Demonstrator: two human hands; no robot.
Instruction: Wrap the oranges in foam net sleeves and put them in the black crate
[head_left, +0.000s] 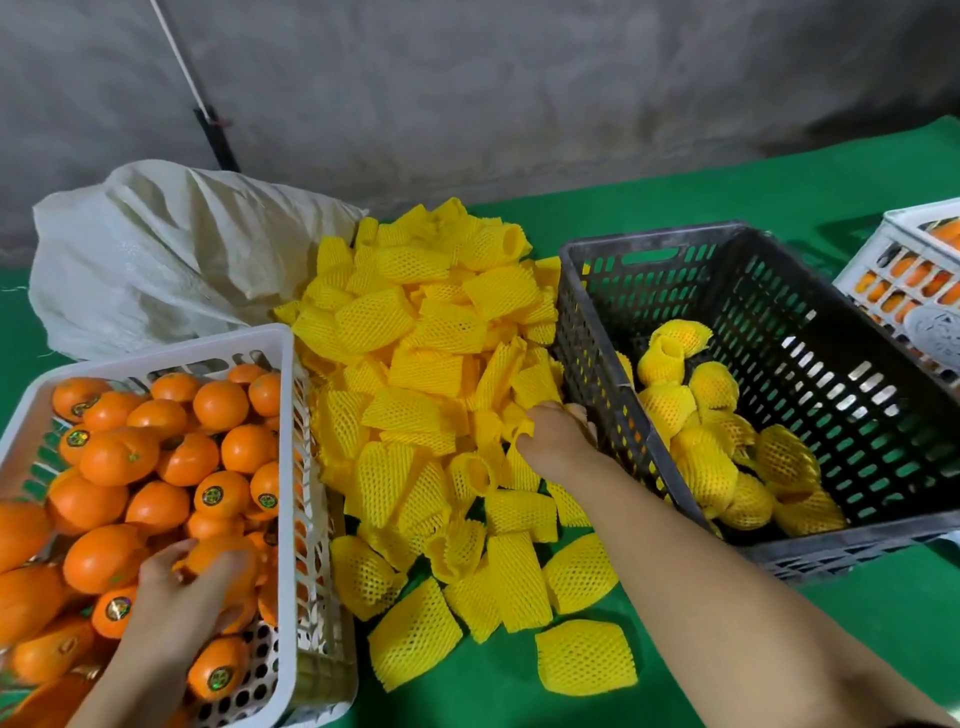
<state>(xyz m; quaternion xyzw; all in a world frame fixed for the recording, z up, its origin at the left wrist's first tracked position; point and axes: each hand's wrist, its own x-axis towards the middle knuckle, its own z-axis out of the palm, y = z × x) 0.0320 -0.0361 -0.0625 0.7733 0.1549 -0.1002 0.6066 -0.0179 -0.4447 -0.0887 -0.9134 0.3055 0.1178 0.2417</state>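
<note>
A white basket (283, 343) at the left is heaped with bare oranges (117, 457). My left hand (176, 603) reaches into it and its fingers curl over one orange (223, 558). A big pile of yellow foam net sleeves (415, 374) lies in the middle of the green table. My right hand (558, 439) rests in the pile beside the black crate (582, 291) and pinches a sleeve (519, 434). The black crate at the right holds several sleeved oranges (711, 467) along its near left side.
A pale woven sack (156, 249) lies behind the white basket. A second white basket (914, 291) with oranges stands at the far right edge. Green cloth (727, 649) covers the table, and a grey wall runs along the back.
</note>
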